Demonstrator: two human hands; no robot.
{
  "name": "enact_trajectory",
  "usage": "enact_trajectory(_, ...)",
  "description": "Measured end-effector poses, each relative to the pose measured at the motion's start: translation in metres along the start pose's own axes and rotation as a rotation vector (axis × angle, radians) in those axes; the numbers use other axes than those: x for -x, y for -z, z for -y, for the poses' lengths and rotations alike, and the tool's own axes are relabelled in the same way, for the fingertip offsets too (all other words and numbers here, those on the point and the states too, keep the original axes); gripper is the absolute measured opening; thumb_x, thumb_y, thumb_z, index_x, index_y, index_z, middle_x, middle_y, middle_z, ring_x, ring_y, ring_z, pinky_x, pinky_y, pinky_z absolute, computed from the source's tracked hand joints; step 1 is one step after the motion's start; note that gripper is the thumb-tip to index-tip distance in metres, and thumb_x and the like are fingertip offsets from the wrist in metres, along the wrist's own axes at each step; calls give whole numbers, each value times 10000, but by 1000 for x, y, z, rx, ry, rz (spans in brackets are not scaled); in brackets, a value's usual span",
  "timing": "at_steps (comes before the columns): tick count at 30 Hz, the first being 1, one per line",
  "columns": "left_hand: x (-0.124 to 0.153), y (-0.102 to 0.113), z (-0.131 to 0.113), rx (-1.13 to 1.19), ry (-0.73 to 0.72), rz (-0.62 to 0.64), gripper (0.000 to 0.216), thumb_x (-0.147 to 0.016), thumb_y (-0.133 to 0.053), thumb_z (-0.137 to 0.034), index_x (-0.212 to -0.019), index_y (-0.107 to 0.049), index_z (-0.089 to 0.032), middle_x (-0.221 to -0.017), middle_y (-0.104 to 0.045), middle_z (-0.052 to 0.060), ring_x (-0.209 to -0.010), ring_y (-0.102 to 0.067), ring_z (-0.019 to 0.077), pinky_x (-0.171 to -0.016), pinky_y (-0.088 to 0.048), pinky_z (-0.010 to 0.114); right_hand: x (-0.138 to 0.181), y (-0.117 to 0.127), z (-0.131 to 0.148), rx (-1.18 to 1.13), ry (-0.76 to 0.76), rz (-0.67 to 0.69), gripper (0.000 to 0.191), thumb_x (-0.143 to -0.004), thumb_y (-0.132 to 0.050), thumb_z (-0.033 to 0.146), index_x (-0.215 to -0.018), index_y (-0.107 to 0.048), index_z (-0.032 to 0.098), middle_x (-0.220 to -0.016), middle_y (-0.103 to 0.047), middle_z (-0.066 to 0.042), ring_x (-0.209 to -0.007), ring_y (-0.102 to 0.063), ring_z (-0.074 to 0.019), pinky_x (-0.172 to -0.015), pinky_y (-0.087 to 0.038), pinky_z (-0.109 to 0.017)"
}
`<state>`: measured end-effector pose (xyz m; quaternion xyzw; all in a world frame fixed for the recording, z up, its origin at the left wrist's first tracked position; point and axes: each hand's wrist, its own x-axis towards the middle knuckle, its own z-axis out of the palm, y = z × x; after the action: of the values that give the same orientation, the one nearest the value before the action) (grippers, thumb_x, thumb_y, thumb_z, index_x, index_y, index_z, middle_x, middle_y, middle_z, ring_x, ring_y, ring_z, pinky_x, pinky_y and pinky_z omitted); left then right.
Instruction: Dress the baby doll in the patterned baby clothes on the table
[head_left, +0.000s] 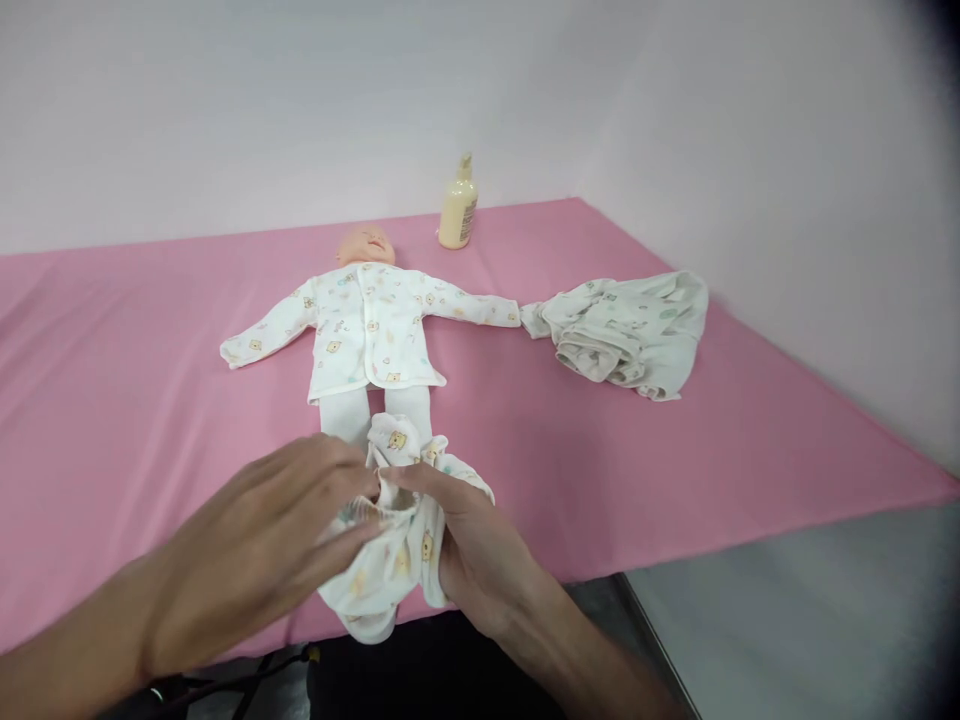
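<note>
A baby doll lies on its back on the pink table cover, dressed in a white printed shirt with sleeves spread and white legs pointing toward me. My left hand and my right hand both grip a bunched pair of white printed baby trousers at the doll's feet, near the table's front edge. Fingers of both hands are closed on the gathered waistband.
A cream lotion bottle stands behind the doll's head by the wall. A crumpled pile of pale baby clothes lies to the right, touching the doll's sleeve end. The table's right edge drops to a grey floor.
</note>
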<state>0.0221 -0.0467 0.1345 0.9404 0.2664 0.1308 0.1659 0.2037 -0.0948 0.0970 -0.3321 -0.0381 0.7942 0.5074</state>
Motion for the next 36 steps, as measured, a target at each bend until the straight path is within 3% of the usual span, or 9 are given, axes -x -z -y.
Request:
enact_trajectory(3, -14, 8, 15, 10, 142, 37, 227, -981, -472, -327, -1146, -601, -239, -1100, -649, 51, -986, -605, 216, -818, -492, 336, 10, 3, -6, -23, 4, -29, 307, -769, -757, 235, -1047, -708, 115, -900, -739, -73, -851, -696, -204, -799, -535, -316)
enact_trajectory(6, -33, 9, 31, -7, 139, 106, 269, -989, -440, -315, -1187, -606, -239, -1188, -636, 56, -1076, -591, 230, -893, -469, 356, 20, 8, -18, -80, -4, -13, 397, -791, -759, 281, -1157, -684, 144, -960, -744, -75, -931, -695, -217, -875, -526, -341)
enact_trajectory(11, -62, -3, 43, -78, -136, 216, 361, -951, -446, -145, -1249, -621, -250, -1351, -581, 57, -1254, -526, 235, -1039, -408, 393, 25, 15, -42, -229, -40, 31, 460, -801, -751, 292, -1229, -650, 158, -1012, -743, -81, -995, -686, -226, -936, -503, -358)
enact_trajectory(16, -83, -16, 44, -276, -400, 373, 573, -756, -495, 86, -1197, -652, -243, -1372, -579, 39, -1364, -435, 231, -1109, -355, 383, 24, 20, -56, -267, -79, 68, 441, -825, -720, 337, -1218, -655, 147, -1004, -744, -94, -999, -686, -234, -939, -502, -373)
enact_trajectory(20, -96, -22, 42, -370, -413, 458, 517, -739, -543, 75, -1117, -687, -247, -1319, -616, 36, -1360, -446, 240, -1106, -355, 386, 26, 27, -58, -234, -102, 138, 465, -827, -719, 369, -1222, -654, 134, -1005, -744, -108, -987, -690, -240, -951, -495, -392)
enact_trajectory(25, -99, -30, 38, -441, -381, 521, 528, -723, -692, -57, -1206, -646, -266, -1395, -556, 64, -1430, -341, 297, -1155, -276, 442, 25, 37, -61, -239, -136, 132, 476, -844, -702, 352, -1259, -627, 129, -987, -748, -117, -986, -695, -244, -959, -490, -409)
enact_trajectory(32, -106, -39, 36, -557, -414, 500, 668, -577, -838, -135, -1206, -638, -239, -1357, -566, 127, -1424, -320, 360, -1163, -233, 497, 23, 38, -59, -243, -157, 158, 483, -845, -696, 352, -1261, -624, 118, -1010, -745, -128, -1020, -687, -260, -961, -490, -419)
enact_trajectory(36, -105, -36, 37, -616, -446, 465, 554, -660, -787, -122, -1174, -643, -267, -1355, -568, 97, -1408, -360, 312, -1166, -226, 475, 22, 38, -58, -253, -155, 151, 490, -828, -718, 352, -1249, -634, 115, -1042, -737, -132, -1025, -685, -265, -962, -486, -424)
